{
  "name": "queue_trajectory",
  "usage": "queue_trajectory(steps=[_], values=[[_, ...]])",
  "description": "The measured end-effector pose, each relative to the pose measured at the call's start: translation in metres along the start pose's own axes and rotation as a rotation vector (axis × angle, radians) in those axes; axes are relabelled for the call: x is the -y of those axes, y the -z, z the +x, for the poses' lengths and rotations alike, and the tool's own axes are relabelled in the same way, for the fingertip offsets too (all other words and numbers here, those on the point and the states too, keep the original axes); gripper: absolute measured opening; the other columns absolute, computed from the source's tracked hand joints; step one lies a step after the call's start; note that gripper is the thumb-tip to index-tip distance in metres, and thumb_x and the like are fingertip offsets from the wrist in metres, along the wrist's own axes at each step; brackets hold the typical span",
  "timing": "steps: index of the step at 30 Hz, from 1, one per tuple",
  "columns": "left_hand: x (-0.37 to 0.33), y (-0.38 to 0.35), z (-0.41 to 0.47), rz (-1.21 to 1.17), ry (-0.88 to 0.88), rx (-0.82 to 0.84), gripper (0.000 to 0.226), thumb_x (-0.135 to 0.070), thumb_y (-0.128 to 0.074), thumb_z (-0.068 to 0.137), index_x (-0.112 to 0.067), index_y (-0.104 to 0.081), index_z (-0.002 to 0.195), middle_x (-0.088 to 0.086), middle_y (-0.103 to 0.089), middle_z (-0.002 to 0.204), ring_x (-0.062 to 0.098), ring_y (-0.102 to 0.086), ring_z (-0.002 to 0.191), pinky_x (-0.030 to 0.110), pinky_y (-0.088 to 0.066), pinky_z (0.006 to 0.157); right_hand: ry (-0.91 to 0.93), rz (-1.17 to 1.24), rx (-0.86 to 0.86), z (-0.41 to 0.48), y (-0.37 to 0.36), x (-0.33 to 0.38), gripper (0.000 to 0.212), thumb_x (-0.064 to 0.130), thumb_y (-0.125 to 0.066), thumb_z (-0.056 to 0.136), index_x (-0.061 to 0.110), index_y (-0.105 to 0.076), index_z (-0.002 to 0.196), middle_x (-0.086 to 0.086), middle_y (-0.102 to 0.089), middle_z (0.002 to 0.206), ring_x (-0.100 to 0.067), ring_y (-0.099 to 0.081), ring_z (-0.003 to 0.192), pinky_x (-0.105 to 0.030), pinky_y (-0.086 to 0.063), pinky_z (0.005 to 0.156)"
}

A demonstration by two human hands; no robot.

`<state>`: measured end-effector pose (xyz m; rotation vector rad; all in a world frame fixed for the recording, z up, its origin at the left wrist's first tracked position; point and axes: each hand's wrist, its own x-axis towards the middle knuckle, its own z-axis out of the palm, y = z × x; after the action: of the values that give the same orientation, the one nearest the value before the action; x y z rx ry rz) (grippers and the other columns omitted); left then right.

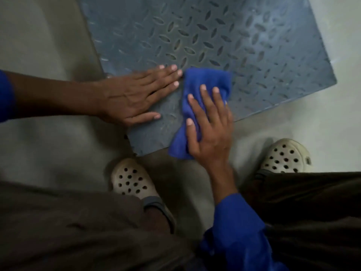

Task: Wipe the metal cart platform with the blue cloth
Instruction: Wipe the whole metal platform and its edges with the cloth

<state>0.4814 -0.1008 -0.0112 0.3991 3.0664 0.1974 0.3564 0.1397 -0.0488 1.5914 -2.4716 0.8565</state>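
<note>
The metal cart platform (224, 36) is a dark grey tread plate lying low over the floor, filling the upper middle of the head view. A blue cloth (207, 81) lies bunched on its near edge, one end hanging over the rim. My right hand (211, 126) presses flat on the cloth with fingers spread. My left hand (132, 94) rests flat on the bare plate just left of the cloth, fingertips almost touching it, holding nothing.
Pale concrete floor (48, 55) surrounds the platform. My two feet in white perforated clogs stand close to the platform's near edge, the left clog (130, 180) and the right clog (285, 155). Dark trousers and blue sleeves fill the bottom of the view.
</note>
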Motion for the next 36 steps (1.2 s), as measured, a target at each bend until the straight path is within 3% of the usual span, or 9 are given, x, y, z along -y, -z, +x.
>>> queue_trajectory(steps=[4,6,12,15,19,26,31,33,36], values=[[-0.007,0.000,0.066,-0.015,-0.168,0.019,0.088,-0.054,-0.035,0.110,0.010,-0.008,0.164,0.031,0.001,0.174,0.040,0.002,0.164,0.055,-0.008,0.134,-0.244,0.082,-0.289,0.032,0.024,-0.114,0.037,0.014,-0.061,0.096,0.011,-0.075,0.131,-0.021,-0.063,0.149,-0.051,-0.044,0.149,-0.048,-0.030,0.128],[-0.017,-0.006,0.103,0.008,-0.150,-0.001,0.093,-0.063,-0.028,0.109,0.008,-0.005,0.165,0.030,0.004,0.174,0.038,0.005,0.165,0.053,-0.006,0.134,-0.293,0.098,-0.330,0.042,0.032,-0.138,0.041,0.012,-0.060,0.091,0.012,-0.076,0.128,-0.021,-0.064,0.147,-0.053,-0.044,0.148,-0.046,-0.030,0.128],[-0.034,-0.015,0.140,-0.009,-0.049,-0.054,0.103,-0.072,-0.020,0.103,0.010,-0.010,0.164,0.032,-0.001,0.173,0.040,0.003,0.164,0.053,-0.008,0.134,-0.296,0.160,-0.301,0.021,0.013,-0.072,0.049,0.022,-0.055,0.092,0.003,-0.071,0.135,-0.022,-0.058,0.154,-0.038,-0.036,0.156,-0.062,-0.027,0.127],[-0.042,-0.024,0.144,-0.032,0.006,-0.115,0.104,-0.072,-0.023,0.102,0.010,-0.011,0.164,0.030,-0.003,0.174,0.040,0.000,0.164,0.055,-0.011,0.133,-0.304,0.056,-0.267,0.036,0.040,-0.128,0.051,0.029,-0.053,0.093,0.010,-0.072,0.136,-0.021,-0.057,0.155,-0.038,-0.035,0.156,-0.055,-0.027,0.128],[-0.064,-0.029,0.178,-0.008,0.145,-0.112,0.113,-0.075,-0.028,0.093,0.009,-0.004,0.165,0.031,0.000,0.174,0.040,0.003,0.164,0.052,-0.003,0.134,-0.619,-0.063,-0.373,0.081,0.063,-0.194,0.063,0.044,-0.043,0.092,0.016,-0.069,0.142,-0.016,-0.052,0.162,-0.045,-0.030,0.159,-0.061,-0.024,0.127],[-0.086,-0.035,0.229,-0.009,0.218,-0.109,0.114,-0.061,-0.039,0.083,0.006,0.003,0.165,0.033,0.004,0.172,0.043,0.005,0.163,0.052,-0.002,0.134,-0.772,-0.127,-0.427,0.071,0.029,-0.129,0.070,0.041,-0.036,0.094,0.010,-0.058,0.152,-0.019,-0.043,0.167,-0.043,-0.026,0.161,-0.052,-0.016,0.132],[-0.083,-0.033,0.228,-0.005,0.218,-0.091,0.116,-0.058,-0.046,0.081,0.008,0.000,0.165,0.032,0.003,0.173,0.040,0.004,0.164,0.051,-0.003,0.135,-0.899,-0.269,-0.325,0.107,0.049,-0.175,0.071,0.051,-0.041,0.095,0.024,-0.051,0.160,-0.012,-0.044,0.168,-0.035,-0.033,0.158,-0.045,-0.019,0.133],[-0.081,-0.033,0.227,-0.009,0.221,-0.088,0.115,-0.062,-0.041,0.083,0.006,0.001,0.165,0.029,0.005,0.174,0.038,0.006,0.164,0.049,-0.003,0.135,-0.882,-0.199,-0.247,0.110,0.062,-0.196,0.071,0.053,-0.042,0.094,0.028,-0.050,0.160,-0.008,-0.050,0.163,-0.029,-0.040,0.151,-0.041,-0.024,0.129],[-0.072,-0.032,0.224,-0.024,0.185,-0.108,0.109,-0.072,-0.029,0.094,0.004,0.000,0.166,0.024,0.004,0.176,0.033,0.006,0.165,0.047,-0.002,0.135,-0.761,-0.041,-0.318,0.089,0.068,-0.202,0.061,0.045,-0.046,0.096,0.023,-0.061,0.151,-0.010,-0.054,0.159,-0.033,-0.042,0.150,-0.040,-0.026,0.128]])
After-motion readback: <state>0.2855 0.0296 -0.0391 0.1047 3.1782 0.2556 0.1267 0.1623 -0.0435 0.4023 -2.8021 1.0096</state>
